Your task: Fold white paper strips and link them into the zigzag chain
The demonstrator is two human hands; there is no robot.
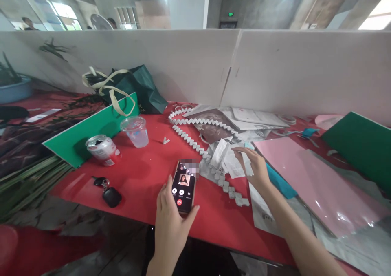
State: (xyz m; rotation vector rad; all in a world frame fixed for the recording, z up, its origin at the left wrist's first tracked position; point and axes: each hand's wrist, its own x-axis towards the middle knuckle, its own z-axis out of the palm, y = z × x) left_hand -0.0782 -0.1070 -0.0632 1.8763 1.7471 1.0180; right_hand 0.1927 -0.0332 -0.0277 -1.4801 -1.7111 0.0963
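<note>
My left hand point(173, 210) has its thumb and fingers around the lower edges of a phone point(184, 186), whose lit screen shows a call with a red button. Over the papers to the right, my right hand point(252, 162) is bent above a small white paper piece point(241, 166); its fingertips are near or on it, and whether it grips it is hard to tell. Beside that lies a folded white strip point(219, 154). A long zigzag chain of folded paper point(189, 138) loops across the red table point(146, 186) and runs between my hands.
To the left are a can point(105, 150), a plastic cup point(137, 134), keys point(111, 196), a green board point(73, 139) and a dark green bag point(149, 90). Pink sheets point(320, 182) and another green board point(360, 145) lie right. A white partition point(189, 68) stands behind.
</note>
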